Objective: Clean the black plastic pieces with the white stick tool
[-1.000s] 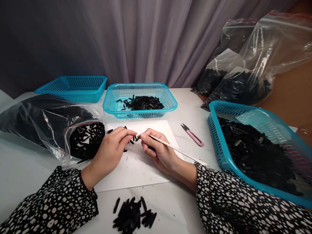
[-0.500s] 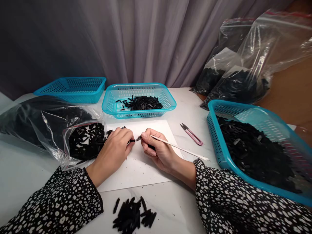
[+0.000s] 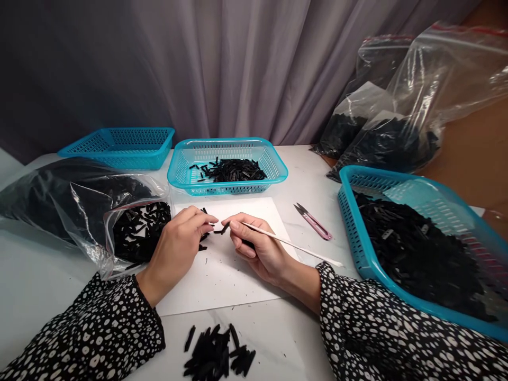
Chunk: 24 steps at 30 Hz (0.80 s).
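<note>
- Pinching a black strip (image 3: 226, 227): right hand (image 3: 256, 246), thumb and index closed on its upper end, white stick (image 3: 293, 244) in same hand.
- Strip is between the hands, over the paper (image 3: 230, 286); long axis slants from right fingertips down-left toward the wearer.
- Right hand nearest, already on it. Left hand (image 3: 180, 235) just left of the free end, apart; thumb and index nearly together, can't tell if they hold anything.
- Loose strips (image 3: 203, 238) on paper beside left fingertips.
- Pile (image 3: 214, 352) on white table (image 3: 278, 338), nearer the wearer than the paper.
- Left: open bag (image 3: 75, 190) of black strips.
- Right: pink snips (image 3: 313, 222), then big basket (image 3: 359, 238) with dark pieces.
- Beyond paper: middle basket (image 3: 182, 184), part filled.
- Back: grey curtain (image 3: 254, 63).
</note>
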Each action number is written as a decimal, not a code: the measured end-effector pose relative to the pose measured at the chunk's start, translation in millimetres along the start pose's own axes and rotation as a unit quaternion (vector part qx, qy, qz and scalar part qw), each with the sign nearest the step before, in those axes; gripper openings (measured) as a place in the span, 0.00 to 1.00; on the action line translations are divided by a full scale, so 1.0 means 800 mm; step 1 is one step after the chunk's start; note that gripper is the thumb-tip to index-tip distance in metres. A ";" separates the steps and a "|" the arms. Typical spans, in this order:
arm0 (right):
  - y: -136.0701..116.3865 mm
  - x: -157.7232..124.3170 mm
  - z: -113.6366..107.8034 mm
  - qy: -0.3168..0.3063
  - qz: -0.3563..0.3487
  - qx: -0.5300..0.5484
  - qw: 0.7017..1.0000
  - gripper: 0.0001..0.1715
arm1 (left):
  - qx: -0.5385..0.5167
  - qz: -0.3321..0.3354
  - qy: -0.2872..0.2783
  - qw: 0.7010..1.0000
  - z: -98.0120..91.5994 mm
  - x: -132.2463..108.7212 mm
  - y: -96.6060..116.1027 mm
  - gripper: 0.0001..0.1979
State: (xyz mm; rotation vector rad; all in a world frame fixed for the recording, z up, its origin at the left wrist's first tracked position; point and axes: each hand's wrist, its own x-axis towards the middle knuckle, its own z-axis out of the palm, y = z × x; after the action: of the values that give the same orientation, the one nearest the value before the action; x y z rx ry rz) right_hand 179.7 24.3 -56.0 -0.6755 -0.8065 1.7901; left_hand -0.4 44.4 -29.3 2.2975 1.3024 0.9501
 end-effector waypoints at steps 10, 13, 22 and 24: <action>0.001 0.003 -0.003 -0.006 -0.002 0.028 1.000 0.12 | -0.406 -0.289 0.041 0.866 0.000 -0.004 0.027 0.04; 0.001 0.003 -0.003 -0.007 -0.002 0.032 0.999 0.11 | -0.458 -0.306 0.031 0.834 0.000 -0.005 0.037 0.08; 0.000 0.003 -0.001 0.009 0.006 0.032 0.999 0.11 | -0.481 -0.357 0.072 0.798 0.000 -0.006 0.046 0.20; 0.000 0.003 -0.001 0.017 0.012 0.038 0.999 0.12 | -0.482 -0.361 0.078 0.795 0.001 -0.006 0.047 0.21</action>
State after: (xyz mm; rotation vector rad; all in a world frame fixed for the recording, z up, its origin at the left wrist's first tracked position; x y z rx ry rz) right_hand 179.5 26.6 -56.5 -0.6664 -0.7079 1.8175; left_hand 21.6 20.5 -10.1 0.8567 1.1723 1.1297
